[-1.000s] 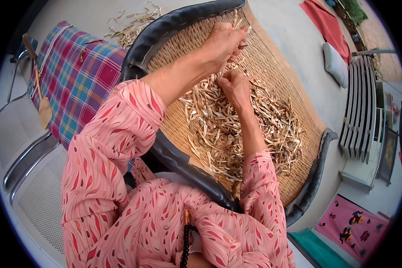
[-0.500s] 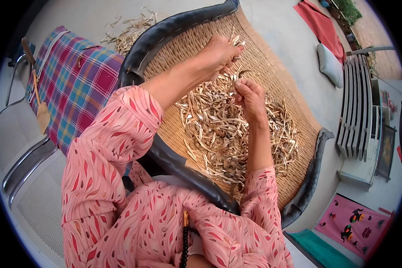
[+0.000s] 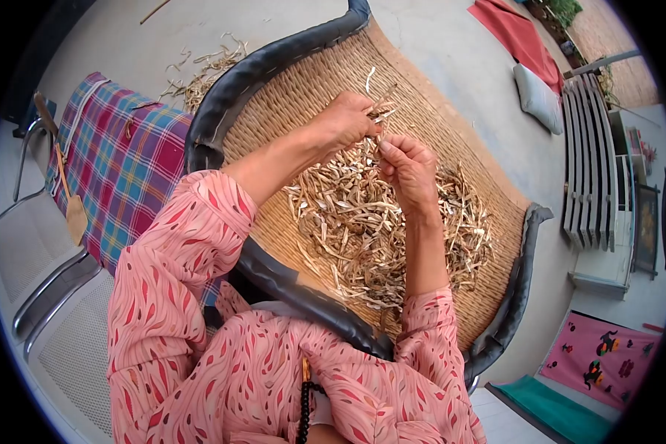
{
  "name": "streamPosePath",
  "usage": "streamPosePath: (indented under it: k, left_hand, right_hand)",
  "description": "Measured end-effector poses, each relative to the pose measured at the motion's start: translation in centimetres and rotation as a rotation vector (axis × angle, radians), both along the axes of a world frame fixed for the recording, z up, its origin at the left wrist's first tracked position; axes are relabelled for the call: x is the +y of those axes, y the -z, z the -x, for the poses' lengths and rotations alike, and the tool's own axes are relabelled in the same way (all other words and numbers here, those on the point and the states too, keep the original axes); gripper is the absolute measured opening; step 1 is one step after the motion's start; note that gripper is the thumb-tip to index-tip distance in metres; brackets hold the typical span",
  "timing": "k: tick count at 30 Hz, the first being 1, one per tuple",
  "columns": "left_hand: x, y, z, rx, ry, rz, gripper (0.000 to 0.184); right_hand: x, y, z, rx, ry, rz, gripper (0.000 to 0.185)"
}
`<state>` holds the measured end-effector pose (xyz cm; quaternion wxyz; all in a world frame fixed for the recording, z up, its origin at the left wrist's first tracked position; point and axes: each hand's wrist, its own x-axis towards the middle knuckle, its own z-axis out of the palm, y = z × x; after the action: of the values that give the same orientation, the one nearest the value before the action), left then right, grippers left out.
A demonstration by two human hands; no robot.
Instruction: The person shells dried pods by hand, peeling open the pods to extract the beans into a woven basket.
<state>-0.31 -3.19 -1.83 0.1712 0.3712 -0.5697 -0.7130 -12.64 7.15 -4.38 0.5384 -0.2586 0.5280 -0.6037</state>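
Note:
A large woven tray (image 3: 311, 70) with a thick black padded rim holds a heap of dried bean pods (image 3: 355, 214), pale tan with some darker ones. Above the far side of the heap, my left hand (image 3: 348, 122) is closed around a few dry pods (image 3: 379, 111) whose ends stick out past the fingers. Just to its right, my right hand (image 3: 411, 166) pinches with thumb and forefinger at what looks like a pod, mostly hidden by the fingertips. The two hands nearly meet. One pale pod piece (image 3: 370, 79) shows over the bare weave beyond them.
Dry shells (image 3: 207, 74) lie scattered on the floor past the tray's upper left. At left are perforated metal chairs (image 3: 74, 370), a plaid cloth (image 3: 133, 155) and a wooden spatula (image 3: 75, 214). A grey cushion (image 3: 536, 100) and red cloth (image 3: 514, 37) lie at upper right.
My left hand has come down and nearer to me with its pods, closer to the right hand. My right hand has shifted only slightly. A pale pod piece now shows beyond the hands.

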Motion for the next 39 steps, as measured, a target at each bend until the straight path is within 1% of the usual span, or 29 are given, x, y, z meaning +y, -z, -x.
streamPosePath:
  k: [3,6,10,12,13,15,16,18,19,20,22,23,26,27,28,30,33,36,37,39]
  left_hand:
    - [-0.1,0.1,-0.1,0.003,0.041,0.049,0.003]
    - [0.0,-0.1,0.0,0.019,0.040,0.015,0.004]
    - [0.3,0.1,0.2,0.056,0.030,0.079,0.004]
    - [0.2,0.4,0.4,0.094,-0.016,0.102,0.006]
    - [0.2,0.2,0.3,0.092,0.000,0.120,0.006]
    - [0.1,0.7,0.2,0.104,0.016,0.227,0.007]
    - [0.0,1.1,0.2,0.110,0.023,0.279,0.007]
    - [-0.4,1.9,0.3,0.063,0.038,0.481,0.009]
    - [-0.4,2.2,0.3,0.039,0.046,0.582,0.010]
    - [-0.5,2.5,0.2,0.033,0.048,0.555,0.010]
    - [-0.2,1.4,-0.1,0.025,0.051,0.505,0.011]
    - [-0.3,1.4,0.2,0.109,0.004,0.376,0.013]
    - [-1.5,-0.1,-0.2,0.076,-0.161,0.135,0.013]
    - [-1.4,-1.3,-0.4,0.148,-0.288,0.010,0.012]
    - [-1.6,-1.4,-0.6,0.164,-0.300,-0.019,0.011]
    - [-2.3,-1.4,-1.1,0.196,-0.324,-0.078,0.010]
    - [-2.0,-1.6,-1.2,0.178,-0.327,-0.081,0.012]
    - [-2.1,-1.3,-1.1,0.207,-0.337,-0.107,0.018]
    - [-2.2,-1.3,-1.2,0.218,-0.330,-0.109,0.019]
    - [-2.3,-1.4,-1.1,0.207,-0.320,-0.096,0.022]
  right_hand:
    - [0.0,0.2,0.2,-0.132,-0.049,0.010,0.005]
    - [-0.1,0.5,0.2,-0.205,-0.013,0.021,0.004]
    - [-0.6,-0.1,-0.4,-0.121,0.001,0.057,0.003]
    - [-1.0,0.2,-0.4,-0.115,0.012,0.074,0.004]
    - [-1.2,0.3,-0.5,-0.120,0.024,0.075,0.004]
    - [-1.3,0.5,-0.7,-0.131,0.041,0.071,0.004]
    - [-1.3,0.6,-0.7,-0.092,0.045,0.066,0.004]
    - [-1.2,0.8,-0.9,-0.017,0.050,0.055,0.005]
    - [-1.2,0.8,-1.0,0.096,0.035,0.048,0.005]
    - [-1.2,0.6,-1.1,0.104,0.029,0.067,0.006]
    - [-1.2,-0.1,-1.5,0.122,0.019,0.106,0.009]
    - [-1.2,-0.1,-1.4,0.070,0.009,0.108,0.014]
    - [-1.7,0.8,-1.6,0.231,0.019,0.026,0.016]
    - [-1.9,2.1,-1.8,0.520,-0.007,-0.038,0.015]
    - [-2.3,3.7,-2.1,0.724,-0.042,-0.064,0.014]
    - [-2.3,5.6,-3.0,1.044,-0.148,-0.093,0.012]
    - [-2.9,7.6,-4.1,1.554,-0.225,-0.068,0.011]
    - [-3.0,7.6,-4.2,1.540,-0.207,0.000,0.010]
    - [-2.9,7.2,-3.8,1.399,-0.229,-0.011,0.010]
    - [-2.7,6.7,-3.0,0.872,-0.141,-0.085,0.011]
